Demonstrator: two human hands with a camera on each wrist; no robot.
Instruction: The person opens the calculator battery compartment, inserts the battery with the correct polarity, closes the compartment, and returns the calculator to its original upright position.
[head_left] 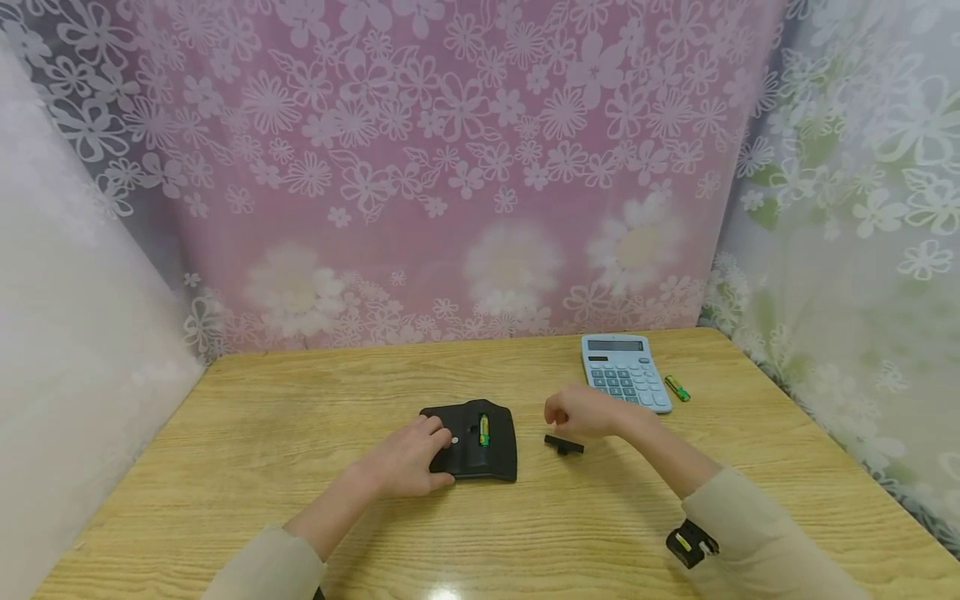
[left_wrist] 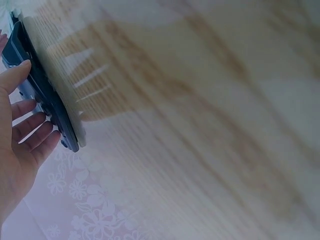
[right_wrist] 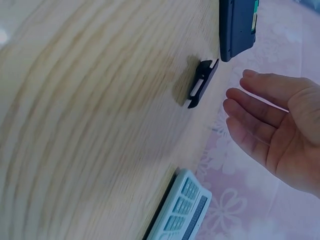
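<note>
Fingers of the right hand (head_left: pixel 583 410): loosely bent, and in the right wrist view thumb and fingertips stand apart, nothing between them.
Fingers of the left hand (head_left: pixel 408 454): bent over the back of the black device (head_left: pixel 498 460), thumb at its near edge, gripping it.
Black device: back side up on the table (head_left: pixel 337 392), left of the right hand.
Green battery (head_left: pixel 484 430): set into that back, long axis running from near to far.
Cover (head_left: pixel 564 445): one to watch, a small black piece on the table, right of the black device and apart from it.
Cover from the right fingers: near, lower and towards the near side, a touch left, no contact.
Cover's long axis: roughly left to right, right end slightly nearer; a pinch across its narrow width looks the natural fit.
Nearer hand: the right, clearly; the left is over beyond the black device's middle.
Blue calculator (head_left: pixel 628 372): face up, farther back and right.
Loose battery (head_left: pixel 677 388): just beside it, on its right.
</note>
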